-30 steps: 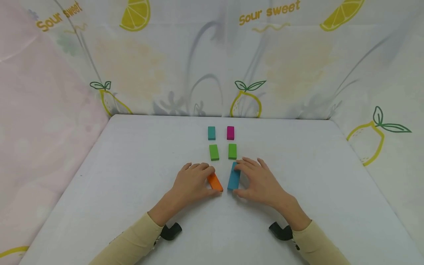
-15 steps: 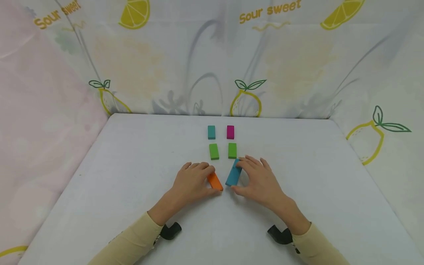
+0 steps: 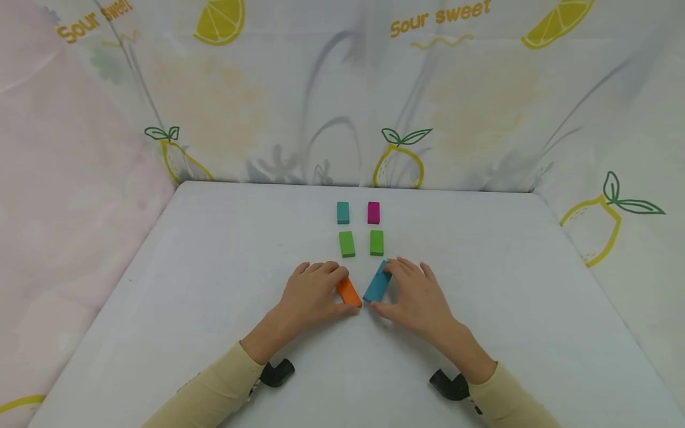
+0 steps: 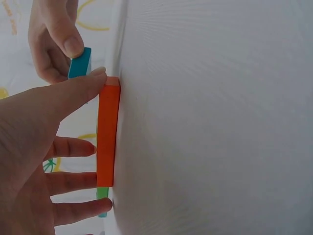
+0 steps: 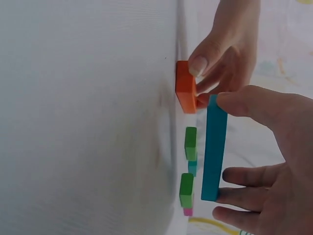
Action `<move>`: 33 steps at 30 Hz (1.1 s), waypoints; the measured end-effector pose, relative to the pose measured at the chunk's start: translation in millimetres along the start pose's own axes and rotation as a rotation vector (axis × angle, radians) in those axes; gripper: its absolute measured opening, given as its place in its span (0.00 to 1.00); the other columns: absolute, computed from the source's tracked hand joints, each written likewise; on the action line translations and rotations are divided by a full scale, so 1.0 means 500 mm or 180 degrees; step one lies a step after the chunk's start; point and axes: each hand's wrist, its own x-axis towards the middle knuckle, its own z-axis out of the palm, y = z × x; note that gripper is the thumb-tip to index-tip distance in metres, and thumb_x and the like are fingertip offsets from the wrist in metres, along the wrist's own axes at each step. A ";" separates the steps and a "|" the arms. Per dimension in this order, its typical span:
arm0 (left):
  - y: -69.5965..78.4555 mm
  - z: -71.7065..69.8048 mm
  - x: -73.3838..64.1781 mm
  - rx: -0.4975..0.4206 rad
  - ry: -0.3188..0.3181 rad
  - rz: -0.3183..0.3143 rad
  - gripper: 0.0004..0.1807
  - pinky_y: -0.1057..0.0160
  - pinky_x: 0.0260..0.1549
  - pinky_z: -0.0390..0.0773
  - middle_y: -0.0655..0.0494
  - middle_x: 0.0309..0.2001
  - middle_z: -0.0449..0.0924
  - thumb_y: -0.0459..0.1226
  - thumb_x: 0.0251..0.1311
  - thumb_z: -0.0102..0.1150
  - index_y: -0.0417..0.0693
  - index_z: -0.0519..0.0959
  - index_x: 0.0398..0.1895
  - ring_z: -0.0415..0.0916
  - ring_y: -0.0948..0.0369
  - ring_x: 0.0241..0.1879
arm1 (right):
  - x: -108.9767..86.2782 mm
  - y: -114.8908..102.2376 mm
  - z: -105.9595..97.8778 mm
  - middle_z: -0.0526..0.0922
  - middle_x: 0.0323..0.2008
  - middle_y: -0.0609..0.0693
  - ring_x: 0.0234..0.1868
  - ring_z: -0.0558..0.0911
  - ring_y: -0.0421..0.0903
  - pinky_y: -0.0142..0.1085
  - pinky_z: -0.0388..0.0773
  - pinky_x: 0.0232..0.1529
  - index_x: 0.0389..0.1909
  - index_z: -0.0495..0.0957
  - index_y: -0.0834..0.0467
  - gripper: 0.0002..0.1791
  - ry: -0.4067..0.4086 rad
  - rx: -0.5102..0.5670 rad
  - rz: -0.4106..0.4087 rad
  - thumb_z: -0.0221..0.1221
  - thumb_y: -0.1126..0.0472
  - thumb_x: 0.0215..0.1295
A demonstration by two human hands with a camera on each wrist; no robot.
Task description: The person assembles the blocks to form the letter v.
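My left hand [image 3: 310, 294] grips an orange block [image 3: 349, 292] by its ends, thumb at the near end and fingers at the far end. The left wrist view shows that orange block [image 4: 107, 132] low at the white tabletop. Opposite it, my right hand [image 3: 420, 300] pinches a blue block [image 3: 377, 284] lengthwise between thumb and fingertips. In the right wrist view the blue block [image 5: 214, 149] is held a little higher off the table than the orange block [image 5: 185, 85]. The two blocks slant toward each other, their near ends close together.
Beyond the hands lie two green blocks [image 3: 346, 244] side by side. Farther back are a teal block [image 3: 343, 213] and a magenta block [image 3: 373, 213]. The white table [image 3: 214, 249] ends at a lemon-printed cloth backdrop [image 3: 299, 107].
My right hand has lifted the blue block and turned it, so its near end now points in toward the orange block. The left hand and orange block have stayed in place.
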 end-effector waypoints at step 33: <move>0.000 -0.001 -0.001 0.0042 0.0044 0.0038 0.35 0.44 0.61 0.73 0.57 0.55 0.81 0.67 0.47 0.67 0.57 0.79 0.52 0.79 0.54 0.54 | -0.006 0.003 0.017 0.79 0.61 0.57 0.68 0.72 0.58 0.66 0.60 0.68 0.54 0.77 0.58 0.35 -0.0136 -0.0089 0.0008 0.72 0.41 0.49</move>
